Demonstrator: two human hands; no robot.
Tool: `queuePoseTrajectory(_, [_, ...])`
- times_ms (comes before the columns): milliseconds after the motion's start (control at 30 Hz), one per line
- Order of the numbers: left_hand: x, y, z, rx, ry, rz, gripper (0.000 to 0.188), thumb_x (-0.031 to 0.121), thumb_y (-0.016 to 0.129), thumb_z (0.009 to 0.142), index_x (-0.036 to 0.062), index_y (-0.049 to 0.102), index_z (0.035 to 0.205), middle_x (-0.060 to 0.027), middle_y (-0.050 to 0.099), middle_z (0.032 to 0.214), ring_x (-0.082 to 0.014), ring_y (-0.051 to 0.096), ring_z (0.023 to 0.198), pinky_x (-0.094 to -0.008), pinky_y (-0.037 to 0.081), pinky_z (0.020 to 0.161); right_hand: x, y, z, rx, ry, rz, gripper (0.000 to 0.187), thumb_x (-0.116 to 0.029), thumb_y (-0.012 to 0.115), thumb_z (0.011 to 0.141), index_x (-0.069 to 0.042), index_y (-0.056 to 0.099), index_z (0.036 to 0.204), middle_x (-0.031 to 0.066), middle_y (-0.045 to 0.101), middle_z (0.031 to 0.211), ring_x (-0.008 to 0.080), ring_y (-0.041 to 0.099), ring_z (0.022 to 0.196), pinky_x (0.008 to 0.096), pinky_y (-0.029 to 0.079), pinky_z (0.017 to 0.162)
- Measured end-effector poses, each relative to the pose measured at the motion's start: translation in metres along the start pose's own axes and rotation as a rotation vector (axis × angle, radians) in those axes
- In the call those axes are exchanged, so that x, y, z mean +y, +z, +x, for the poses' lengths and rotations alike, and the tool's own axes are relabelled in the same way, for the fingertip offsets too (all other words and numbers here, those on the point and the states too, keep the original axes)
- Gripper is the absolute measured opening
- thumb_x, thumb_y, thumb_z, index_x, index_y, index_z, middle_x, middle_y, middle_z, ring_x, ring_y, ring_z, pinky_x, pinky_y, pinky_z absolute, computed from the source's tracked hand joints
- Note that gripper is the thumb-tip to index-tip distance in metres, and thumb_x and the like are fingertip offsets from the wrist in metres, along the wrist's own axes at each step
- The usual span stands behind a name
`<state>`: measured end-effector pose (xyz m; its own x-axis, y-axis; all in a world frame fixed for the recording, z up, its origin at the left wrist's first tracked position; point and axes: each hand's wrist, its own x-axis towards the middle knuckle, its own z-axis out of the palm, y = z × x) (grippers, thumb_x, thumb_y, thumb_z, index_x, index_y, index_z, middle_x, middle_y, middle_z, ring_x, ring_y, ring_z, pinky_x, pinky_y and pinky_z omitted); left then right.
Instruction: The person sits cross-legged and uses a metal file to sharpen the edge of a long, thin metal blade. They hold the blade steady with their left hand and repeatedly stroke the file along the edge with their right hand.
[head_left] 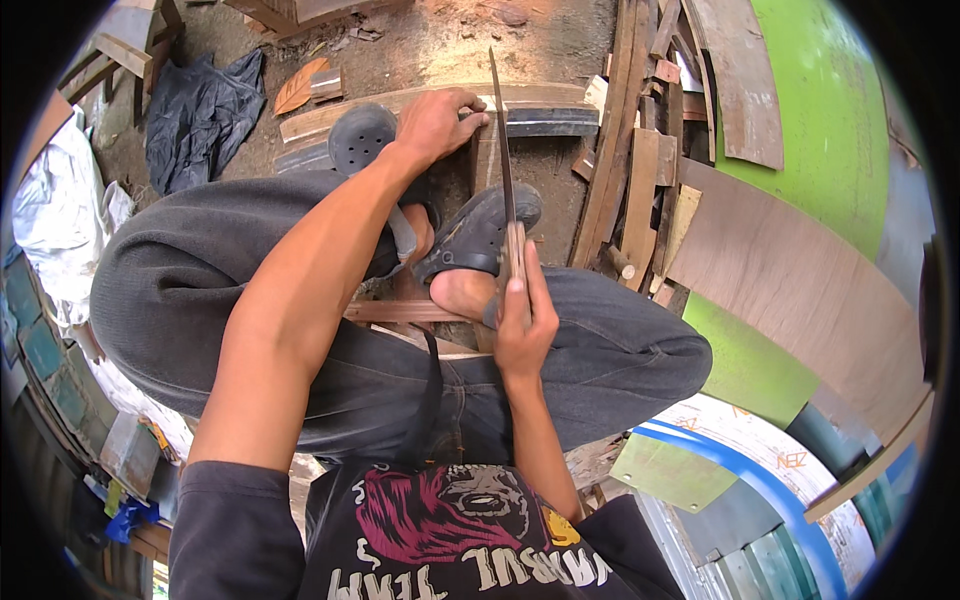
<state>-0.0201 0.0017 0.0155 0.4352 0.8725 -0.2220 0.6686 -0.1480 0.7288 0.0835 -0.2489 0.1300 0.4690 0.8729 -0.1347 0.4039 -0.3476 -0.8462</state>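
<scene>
My right hand (pixel 526 330) is closed round the wooden handle of a handsaw (pixel 504 150). The narrow dark blade is seen almost edge-on and points away from me, its far part passing over a wooden board (pixel 555 95). Just left of the blade, my left hand (pixel 436 124) grips the board, fingers curled over it and the thumb toward the blade. The board lies crosswise, with a dark strip (pixel 550 123) along its near side. My left clog (pixel 362 140) is on or against the board; whether the teeth touch the wood I cannot tell.
Several wood offcuts and long planks (pixel 605 150) lie to the right, beside green sheets (pixel 820 90) and a brown plywood panel (pixel 790 270). A black plastic bag (pixel 203 120) and white cloth (pixel 60 210) lie on the left. My right clog (pixel 485 232) stands below the blade.
</scene>
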Motion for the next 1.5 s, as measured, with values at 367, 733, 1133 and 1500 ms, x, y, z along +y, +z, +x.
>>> queuePoseTrajectory(367, [0.001,0.01,0.008,0.03,0.03,-0.003,0.029,0.042,0.076,0.086,0.0175,0.081,0.101,-0.0146,0.076,0.096,-0.0374,0.071,0.093,-0.0477,0.055,0.082,0.029,0.046,0.1,0.028,0.174,0.348,0.043,-0.014,0.052,0.102,0.003,0.06,0.14,0.0107,0.074,0.101,0.009,0.048,0.064,0.028,0.045,0.058])
queuePoseTrajectory(733, [-0.006,0.016,0.003,0.059,0.113,-0.102,0.03,0.035,0.075,0.088,0.0095,0.079,0.103,-0.0168,0.076,0.1,-0.0374,0.072,0.096,-0.0441,0.055,0.084,0.025,0.03,0.079,-0.015,-0.009,0.182,0.042,-0.016,0.05,0.103,0.007,0.061,0.137,0.0268,0.068,0.129,0.03,0.066,0.122,0.0378,0.049,0.102])
queuePoseTrajectory(1133, [-0.018,0.018,-0.005,0.111,0.037,-0.213,0.03,0.029,0.077,0.09,0.0042,0.078,0.107,-0.0156,0.077,0.101,-0.0308,0.073,0.096,-0.0399,0.057,0.085,-0.003,-0.033,-0.018,-0.09,0.056,0.122,0.045,-0.016,0.05,0.105,0.012,0.056,0.139,0.0213,0.066,0.126,0.0255,0.057,0.108,0.0356,0.045,0.092])
queuePoseTrajectory(1500, [-0.009,0.014,0.004,0.076,0.069,-0.15,0.031,0.03,0.076,0.091,0.0036,0.076,0.106,-0.016,0.076,0.105,-0.0327,0.073,0.099,-0.0406,0.056,0.089,0.0,0.017,0.044,-0.007,0.183,0.191,0.046,-0.018,0.053,0.104,0.009,0.055,0.141,0.025,0.064,0.136,0.0295,0.062,0.124,0.038,0.047,0.104])
